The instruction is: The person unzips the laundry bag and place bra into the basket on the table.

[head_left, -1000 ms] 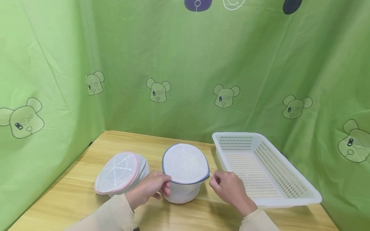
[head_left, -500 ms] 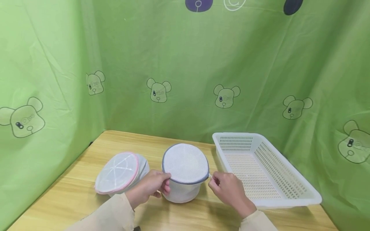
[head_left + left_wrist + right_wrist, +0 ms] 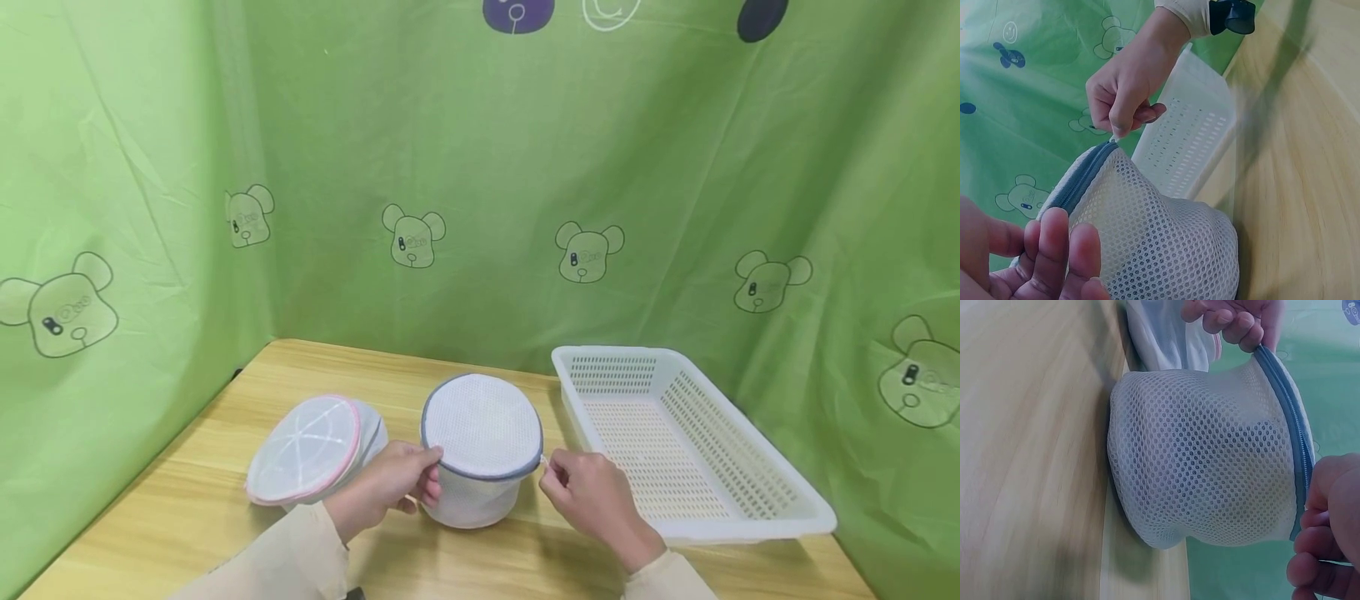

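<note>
A white mesh laundry bag [image 3: 483, 425] with a blue-grey zipped rim stands upright on the table, its round lid on top. My left hand [image 3: 399, 477] pinches the near left part of the rim between thumb and fingers. On the right side, my right hand [image 3: 592, 500] pinches the small zipper pull [image 3: 1114, 140] at the rim, fingers curled. The zipper [image 3: 1297, 440] looks closed along the stretch in the right wrist view. To the left lies a second laundry bag [image 3: 307, 446] with a pink rim, tilted and partly hidden behind my left hand and forearm.
A white perforated plastic basket [image 3: 750, 527] stands at the right of the wooden table [image 3: 360, 358], close to my right hand. Green curtain [image 3: 480, 167] with printed bear heads hangs behind and at both sides.
My right hand has shifted very slightly towards me with the zipper pull, and the rim's right corner looks less stretched. My left hand and the pink-rimmed laundry bag stay in place.
</note>
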Demonstrator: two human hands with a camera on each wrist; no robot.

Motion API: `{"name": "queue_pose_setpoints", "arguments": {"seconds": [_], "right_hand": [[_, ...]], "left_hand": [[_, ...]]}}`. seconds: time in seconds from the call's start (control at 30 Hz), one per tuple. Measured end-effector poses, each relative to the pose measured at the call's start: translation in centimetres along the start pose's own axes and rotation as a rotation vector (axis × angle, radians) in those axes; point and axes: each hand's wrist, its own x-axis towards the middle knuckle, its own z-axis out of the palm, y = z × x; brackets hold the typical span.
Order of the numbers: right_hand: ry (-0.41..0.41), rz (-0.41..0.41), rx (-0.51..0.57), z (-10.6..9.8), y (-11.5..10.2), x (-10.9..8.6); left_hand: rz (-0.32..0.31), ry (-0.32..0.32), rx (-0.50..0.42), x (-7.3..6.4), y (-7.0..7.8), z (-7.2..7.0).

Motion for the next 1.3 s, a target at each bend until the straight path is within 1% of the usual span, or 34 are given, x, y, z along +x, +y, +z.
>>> {"name": "queue_pose_setpoints", "arguments": {"seconds": [0.1, 0.23, 0.43, 0.53, 0.63, 0.8, 0.97, 1.17, 1.23, 1.3], "right_hand": [[-0.009, 0.005, 0.004, 0.0, -0.2, 0.0], [-0.01, -0.009, 0.011, -0.1, -0.4, -0.1], [-0.003, -0.045, 0.047, -0.1, -0.7, -0.2], [0.015, -0.073, 0.063, 0.0, -0.8, -0.3], [0.036, -0.101, 0.055, 0.0, -1.0, -0.2], [0.069, -0.141, 0.046, 0.1, -1.5, 0.1], [0.088, -0.18, 0.075, 0.2, -2.1, 0.3], [0.151, -0.27, 0.094, 0.6, -2.8, 0.5], [0.156, -0.286, 0.095, 0.6, -3.1, 0.5], [0.144, -0.286, 0.089, 0.6, -3.4, 0.5]], "left_hand": [[0.003, 0.003, -0.002, 0.0, 0.0, 0.0], [0.0, 0.002, 0.0, 0.1, -0.2, 0.0], [-0.004, -0.011, -0.001, 0.2, -0.4, 0.3], [-0.002, -0.027, -0.003, 0.2, -0.4, 0.5], [0.006, -0.04, -0.001, 0.3, -0.4, 0.7], [0.011, -0.049, 0.001, 0.4, -0.2, 1.4], [0.011, -0.063, 0.008, 0.5, -0.2, 2.1], [0.015, -0.085, 0.014, 0.5, 0.0, 2.9], [0.016, -0.091, 0.019, 0.5, 0.1, 3.2], [0.017, -0.095, 0.025, 0.5, 0.2, 3.4]]}}
